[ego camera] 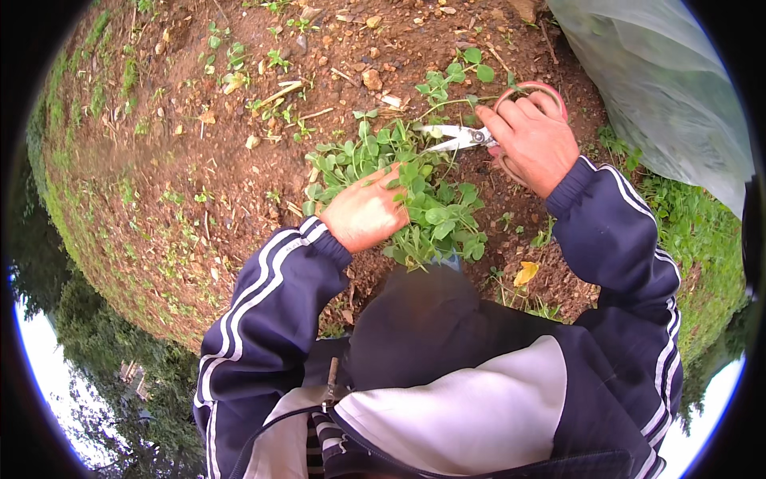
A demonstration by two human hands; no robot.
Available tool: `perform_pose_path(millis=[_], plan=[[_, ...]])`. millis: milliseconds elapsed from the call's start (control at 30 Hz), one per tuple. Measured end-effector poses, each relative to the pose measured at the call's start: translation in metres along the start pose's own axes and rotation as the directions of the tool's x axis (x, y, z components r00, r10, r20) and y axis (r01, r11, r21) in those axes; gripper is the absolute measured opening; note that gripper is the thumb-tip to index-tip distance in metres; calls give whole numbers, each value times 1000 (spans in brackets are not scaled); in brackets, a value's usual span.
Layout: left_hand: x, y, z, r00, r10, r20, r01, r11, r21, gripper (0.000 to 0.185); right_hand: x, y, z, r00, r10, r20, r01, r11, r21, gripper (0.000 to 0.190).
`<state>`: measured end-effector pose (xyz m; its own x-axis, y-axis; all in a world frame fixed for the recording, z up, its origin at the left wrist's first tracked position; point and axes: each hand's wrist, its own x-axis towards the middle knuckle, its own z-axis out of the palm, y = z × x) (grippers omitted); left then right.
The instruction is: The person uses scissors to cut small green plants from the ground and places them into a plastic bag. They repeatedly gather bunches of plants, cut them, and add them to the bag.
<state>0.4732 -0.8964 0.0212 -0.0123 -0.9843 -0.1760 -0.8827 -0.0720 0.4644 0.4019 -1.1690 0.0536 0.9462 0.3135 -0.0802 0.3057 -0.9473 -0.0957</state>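
My left hand (370,206) is closed around a bunch of leafy green shoots (440,209), which look like pea shoots. Leaves spill out on both sides of the fist, and the fingertips are partly hidden among them. Pink-handled scissors (461,139) are in my right hand (532,141), their metal blades spread and pointing left at the stems above the bunch. A thin stem with round leaves (446,81) runs past the blade tips toward the right fingers. Whether the blades touch any stem cannot be made out.
Reddish-brown soil (239,167) with stones, dry stalks and small seedlings spreads to the left. A translucent plastic sheet or bag (664,90) stands at the upper right, above grass (688,227). One yellow leaf (526,273) lies near my dark-trousered knee (419,323).
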Motion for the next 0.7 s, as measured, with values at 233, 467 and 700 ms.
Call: perform_pose_path(millis=[233, 467, 700], plan=[[7, 2, -16, 999, 37, -7, -37, 999, -13, 22, 32, -16, 24, 988, -87, -126, 80, 995, -62, 32], [-4, -5, 0, 991, -5, -133, -6, 996, -86, 35, 12, -12, 25, 990, -53, 128, 47, 998, 51, 48], [-7, -10, 1, 963, -112, -245, 37, 956, -289, 41, -37, -1, -10, 990, 115, 85, -116, 993, 0, 63]])
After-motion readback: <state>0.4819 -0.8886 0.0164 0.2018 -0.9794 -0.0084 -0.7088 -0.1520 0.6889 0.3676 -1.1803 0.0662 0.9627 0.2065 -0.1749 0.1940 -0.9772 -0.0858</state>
